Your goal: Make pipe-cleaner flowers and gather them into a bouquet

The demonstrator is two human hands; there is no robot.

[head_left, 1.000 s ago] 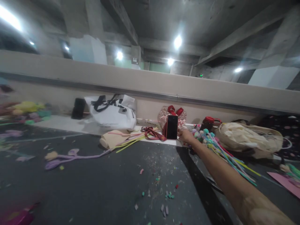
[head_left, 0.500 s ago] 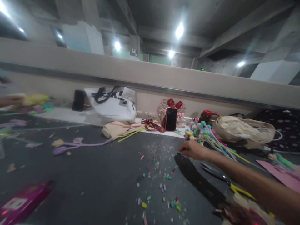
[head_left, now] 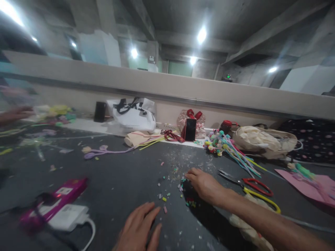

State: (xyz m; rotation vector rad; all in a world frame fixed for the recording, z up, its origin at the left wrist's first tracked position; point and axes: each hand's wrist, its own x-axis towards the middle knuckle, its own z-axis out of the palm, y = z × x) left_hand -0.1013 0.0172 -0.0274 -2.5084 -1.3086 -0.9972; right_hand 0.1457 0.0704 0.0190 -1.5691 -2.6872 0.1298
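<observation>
My right hand (head_left: 205, 184) rests on the dark tabletop (head_left: 110, 184), palm down, its curled fingertips at a cluster of small coloured scraps (head_left: 180, 187); whether it holds any of them is hidden. Low in the centre, my left hand (head_left: 142, 226) has its fingers apart and holds nothing. A few more scraps, among them a yellow bit (head_left: 164, 199) and a pink bit (head_left: 165, 210), lie between both hands. Scissors (head_left: 242, 184) with one red and one yellow handle lie partly open beside my right forearm.
A magenta power strip (head_left: 68, 191) with a white charger (head_left: 68, 217) lies at left. Pipe-cleaner flowers (head_left: 217, 144), a phone (head_left: 190, 129), a white bag (head_left: 133, 116) and a beige bag (head_left: 264, 141) line the back. Another person's hand (head_left: 17, 115) shows at far left.
My right hand has moved nearer, down and left, onto the scraps. My left hand has come into view from below. The view has shifted, showing more of the power strip and scissors.
</observation>
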